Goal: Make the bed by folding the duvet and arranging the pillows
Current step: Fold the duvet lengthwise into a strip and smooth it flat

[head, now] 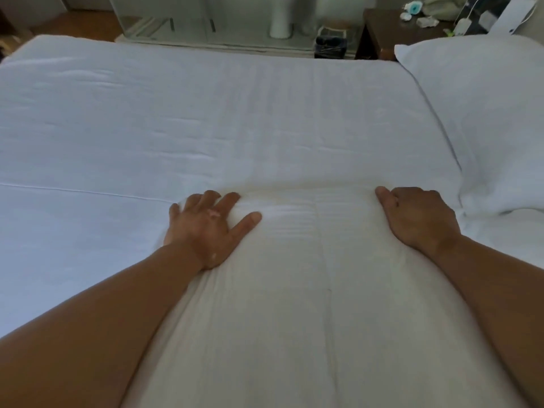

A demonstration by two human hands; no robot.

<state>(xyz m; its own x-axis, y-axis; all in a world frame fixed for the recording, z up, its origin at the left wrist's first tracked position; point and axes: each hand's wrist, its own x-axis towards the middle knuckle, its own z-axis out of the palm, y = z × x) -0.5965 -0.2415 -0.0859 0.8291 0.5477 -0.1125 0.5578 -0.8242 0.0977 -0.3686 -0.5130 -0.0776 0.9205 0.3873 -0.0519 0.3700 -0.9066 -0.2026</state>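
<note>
As the person leaned over it, bed (59,260): white and wide, it filled nearly the whole view from the head camera.
Duvet (309,275): white and quilted, it lay spread across the bed. A raised bulk of it ran from the near edge of the view up to a rounded fold at the centre, between the two hands.
Left hand (206,228): it rested on the left side of the fold with the palm down. Its fingers (229,198) were spread wide and pressed into the fabric, and the thumb pointed toward the middle.
Right hand (418,216): it gripped the right side of the fold, knuckles up. Its fingers were curled down into the cloth with the tips hidden, and the thumb lay along the fold's edge.
Arms: both were bare and reached forward from the bottom corners.
Pillow (485,113): white and plump, it lay at the right edge of the bed, just beside the right hand.
Bedside bench (382,33): of dark wood, it stood beyond the pillow and carried a telephone (441,5) and small items too blurred to name.
Bin (329,45): dark, it stood on the floor beside the bench.
</note>
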